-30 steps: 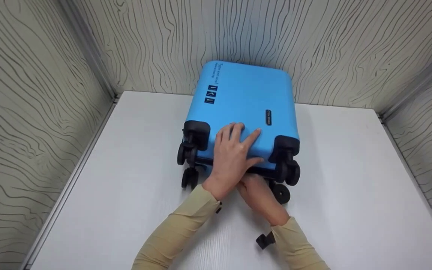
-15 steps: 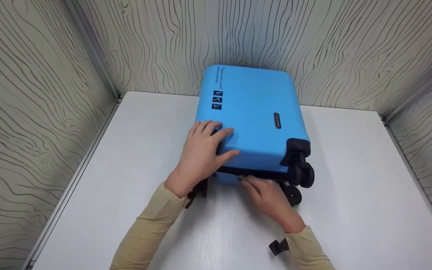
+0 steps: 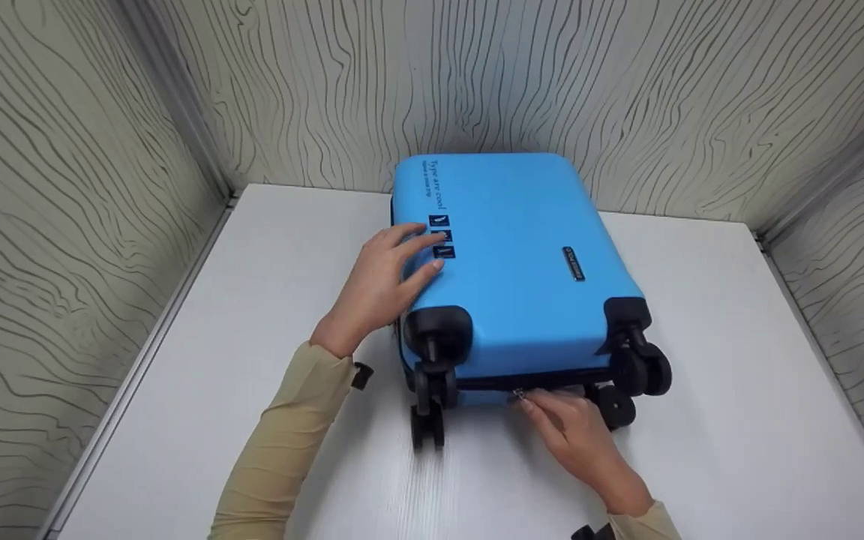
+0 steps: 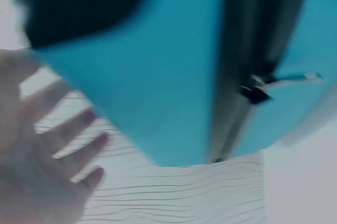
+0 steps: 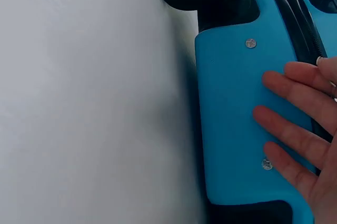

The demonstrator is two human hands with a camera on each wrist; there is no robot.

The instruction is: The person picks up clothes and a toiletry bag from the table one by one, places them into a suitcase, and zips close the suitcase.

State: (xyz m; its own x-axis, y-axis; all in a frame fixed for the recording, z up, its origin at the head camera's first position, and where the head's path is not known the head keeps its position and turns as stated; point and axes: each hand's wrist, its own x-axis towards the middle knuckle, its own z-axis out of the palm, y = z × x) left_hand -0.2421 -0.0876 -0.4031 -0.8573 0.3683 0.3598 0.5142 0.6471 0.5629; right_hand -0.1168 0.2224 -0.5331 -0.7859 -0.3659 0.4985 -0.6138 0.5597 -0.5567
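A bright blue hard-shell suitcase [image 3: 514, 225] lies on its broad side, its wheeled end toward me. My left hand [image 3: 379, 274] is at its upper left edge, fingers spread over the small printed black squares [image 3: 441, 236]; in the left wrist view the hand [image 4: 47, 145] looks spread beside the shell. At the wheeled end, my right hand [image 3: 578, 435] pinches a zipper pull [image 3: 519, 394] on the black zipper seam [image 3: 529, 379]. The right wrist view shows my right hand [image 5: 310, 124] with its other fingers stretched across the blue end. A metal zipper pull [image 4: 292, 80] shows in the left wrist view.
Black double wheels [image 3: 432, 390] jut from the suitcase's near left corner, and more wheels [image 3: 640, 367] from the right one. The suitcase lies on a white table [image 3: 732, 360]. Patterned wall panels [image 3: 297, 90] enclose the back and sides.
My left hand has moved from the middle of the wheeled end to the left edge. The suitcase has shifted toward me and turned slightly. My right hand has moved right and nearer.
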